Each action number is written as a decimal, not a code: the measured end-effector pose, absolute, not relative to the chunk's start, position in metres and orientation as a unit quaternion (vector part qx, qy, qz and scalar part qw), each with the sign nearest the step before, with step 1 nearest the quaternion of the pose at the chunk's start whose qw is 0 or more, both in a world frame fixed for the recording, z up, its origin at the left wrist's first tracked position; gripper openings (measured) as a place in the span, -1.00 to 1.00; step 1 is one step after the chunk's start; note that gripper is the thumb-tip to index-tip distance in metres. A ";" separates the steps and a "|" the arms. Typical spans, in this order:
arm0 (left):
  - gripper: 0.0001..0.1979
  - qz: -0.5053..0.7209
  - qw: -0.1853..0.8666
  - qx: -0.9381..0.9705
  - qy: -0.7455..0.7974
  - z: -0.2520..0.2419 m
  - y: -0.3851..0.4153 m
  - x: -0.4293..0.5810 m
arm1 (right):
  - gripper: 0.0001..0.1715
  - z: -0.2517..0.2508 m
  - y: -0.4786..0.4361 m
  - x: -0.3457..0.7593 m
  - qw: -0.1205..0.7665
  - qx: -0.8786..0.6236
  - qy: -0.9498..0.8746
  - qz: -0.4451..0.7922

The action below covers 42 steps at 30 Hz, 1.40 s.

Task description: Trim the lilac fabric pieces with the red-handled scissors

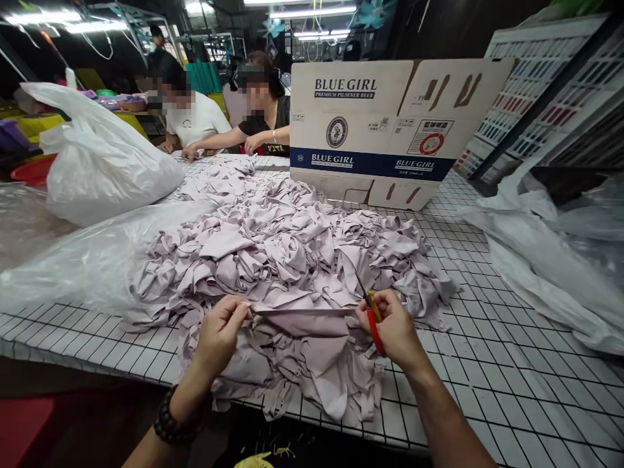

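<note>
Between my two hands a pale mauve fabric piece (307, 320) is stretched, its upper edge pulled straight. My left hand (220, 328) pinches one end of that edge between thumb and fingers. At the other end, my right hand (392, 325) grips the fabric and also holds a pair of scissors (373, 323) with red and yellow handles, the blades pointing up and away. Beneath and beyond lies a large heap of similar mauve fabric pieces (287, 244), crumpled over one another. Some hang near the table's front edge.
The table (487, 383) has a white cover with a black grid. A Blue Girl cardboard box (361, 136) stands behind the heap. White plastic bags (112, 156) lie left, and another plastic bag (546, 253) lies right. Two people (195, 117) sit across, hands on the table.
</note>
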<state>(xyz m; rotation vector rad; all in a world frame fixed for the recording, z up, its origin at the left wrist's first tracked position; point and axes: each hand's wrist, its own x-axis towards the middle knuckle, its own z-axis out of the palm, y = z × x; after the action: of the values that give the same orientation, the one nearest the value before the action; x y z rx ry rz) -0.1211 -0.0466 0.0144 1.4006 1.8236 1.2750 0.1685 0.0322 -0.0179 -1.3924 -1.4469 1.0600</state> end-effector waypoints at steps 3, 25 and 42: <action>-0.72 0.413 0.130 0.515 0.740 0.024 -0.048 -0.102 | -0.59 -0.014 0.018 0.152 0.445 -0.518 -0.582 0.441; -0.53 0.578 0.454 0.360 0.574 -0.005 -0.040 -0.032 | -0.72 0.005 -0.010 0.140 0.391 -0.468 -0.687 0.394; -0.63 0.512 0.770 0.126 0.358 0.011 -0.052 -0.018 | -0.72 -0.006 -0.040 0.128 0.505 -0.391 -0.719 0.273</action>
<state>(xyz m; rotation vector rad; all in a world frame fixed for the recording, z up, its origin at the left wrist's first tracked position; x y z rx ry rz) -0.0181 -0.0524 0.0108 0.2733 0.7771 1.1106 0.1275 -0.0397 -0.0058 -0.9445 -1.7358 0.6579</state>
